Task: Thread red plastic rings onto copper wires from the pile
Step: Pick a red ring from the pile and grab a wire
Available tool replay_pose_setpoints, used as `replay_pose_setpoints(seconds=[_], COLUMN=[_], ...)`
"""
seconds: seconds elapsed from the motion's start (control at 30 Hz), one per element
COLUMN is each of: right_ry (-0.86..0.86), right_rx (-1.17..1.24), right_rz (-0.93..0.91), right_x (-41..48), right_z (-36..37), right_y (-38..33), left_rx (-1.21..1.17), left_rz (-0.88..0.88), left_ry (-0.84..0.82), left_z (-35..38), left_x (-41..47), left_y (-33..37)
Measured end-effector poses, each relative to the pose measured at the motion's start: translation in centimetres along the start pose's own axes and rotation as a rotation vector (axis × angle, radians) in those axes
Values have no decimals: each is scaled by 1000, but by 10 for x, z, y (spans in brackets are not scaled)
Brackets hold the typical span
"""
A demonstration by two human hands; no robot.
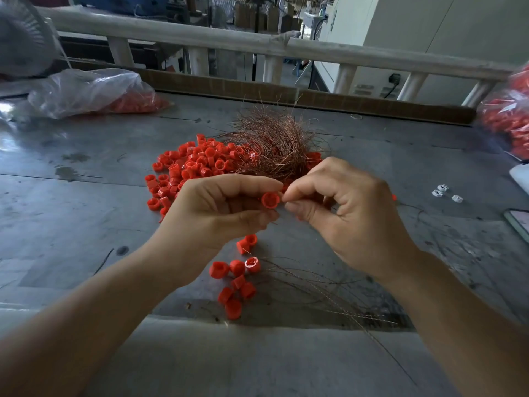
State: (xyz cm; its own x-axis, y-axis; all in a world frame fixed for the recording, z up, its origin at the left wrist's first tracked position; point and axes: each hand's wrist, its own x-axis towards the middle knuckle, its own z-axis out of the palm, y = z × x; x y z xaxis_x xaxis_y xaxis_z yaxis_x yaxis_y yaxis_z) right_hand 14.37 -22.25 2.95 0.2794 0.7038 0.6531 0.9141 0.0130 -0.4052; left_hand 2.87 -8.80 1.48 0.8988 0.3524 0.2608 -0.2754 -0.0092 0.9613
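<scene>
Fingers [253, 181] on ring [270, 200] — bag [86, 87] of rings [137, 104]

Scuffed grey worktable [86, 144] — well loaded.
Red rings [186, 164] heaped at centre, touching a copper wire tangle [274, 141]; loose rings [237, 279] lower centre; plastic bags [86, 90] upper left and right edge; white bits [443, 191] right.

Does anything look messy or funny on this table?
Three small white pieces lie alone at the right, unlike all the red rings. Thin copper wires sprawl by the near edge, apart from the wire pile.
</scene>
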Motion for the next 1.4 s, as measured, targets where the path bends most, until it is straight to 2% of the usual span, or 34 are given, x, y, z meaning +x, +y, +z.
replay_pose_setpoints(seconds=[1.1, 1.3, 1.4], right_ry=[-67, -91, -107], right_rx=[71, 184, 323], right_rz=[155, 218, 316], right_x=[0, 1, 1], right_z=[-3, -6, -7], right_y=[-6, -7, -7], left_rx=[23, -14, -59], left_rz=[30, 32, 22], left_ry=[-58, -44, -46], left_z=[-3, -3, -3], left_x=[0, 0, 0], left_y=[-2, -3, -2])
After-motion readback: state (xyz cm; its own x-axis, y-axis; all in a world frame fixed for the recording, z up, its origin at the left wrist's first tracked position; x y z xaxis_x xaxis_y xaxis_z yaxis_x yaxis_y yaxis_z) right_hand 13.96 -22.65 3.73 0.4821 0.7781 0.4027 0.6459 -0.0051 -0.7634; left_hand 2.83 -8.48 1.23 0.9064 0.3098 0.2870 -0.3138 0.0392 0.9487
